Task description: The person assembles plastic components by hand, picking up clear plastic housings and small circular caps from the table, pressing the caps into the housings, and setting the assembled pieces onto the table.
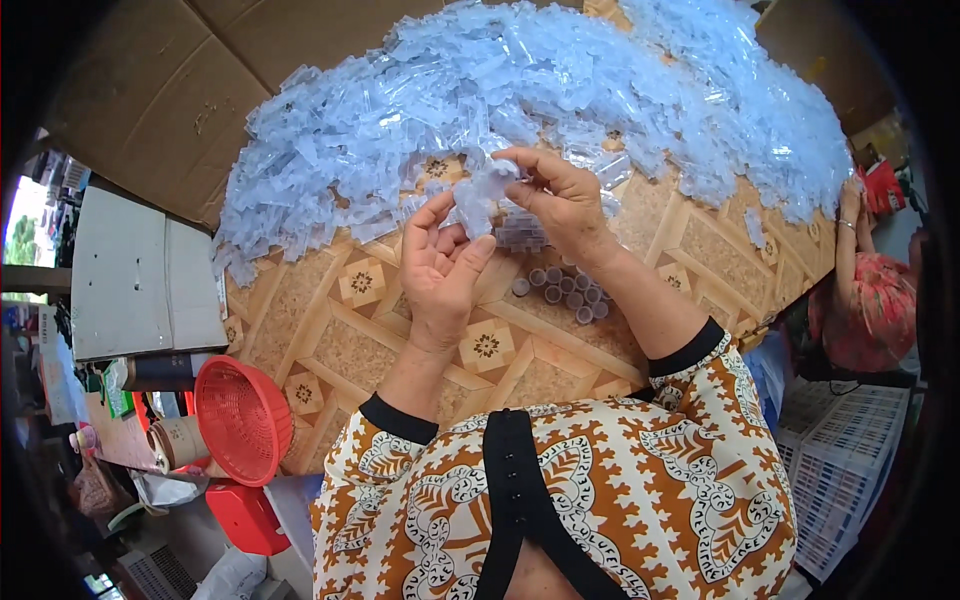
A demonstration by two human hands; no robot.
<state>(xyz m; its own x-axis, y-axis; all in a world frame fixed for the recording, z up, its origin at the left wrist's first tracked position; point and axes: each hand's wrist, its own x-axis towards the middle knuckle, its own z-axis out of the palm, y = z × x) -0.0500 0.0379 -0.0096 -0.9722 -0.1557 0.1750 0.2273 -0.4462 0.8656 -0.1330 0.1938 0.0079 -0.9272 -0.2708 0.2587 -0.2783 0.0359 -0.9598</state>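
In front of me, both hands meet on a crumpled-looking translucent plastic piece. My left hand is palm up, its fingers and thumb closed around the lower left side of it. From the upper right, my right hand pinches the piece between thumb and fingers. Just below the right hand, a cluster of small round clear caps sits on the patterned tabletop. Several clear pieces in rows lie partly hidden behind my hands. A wide heap of clear plastic pieces spreads across the far side.
Cardboard walls the far left. A red plastic basket stands at the table's left edge, with a red box below it. On the right, another person's arm reaches the heap's edge. Stacked printed sheets stand at lower right.
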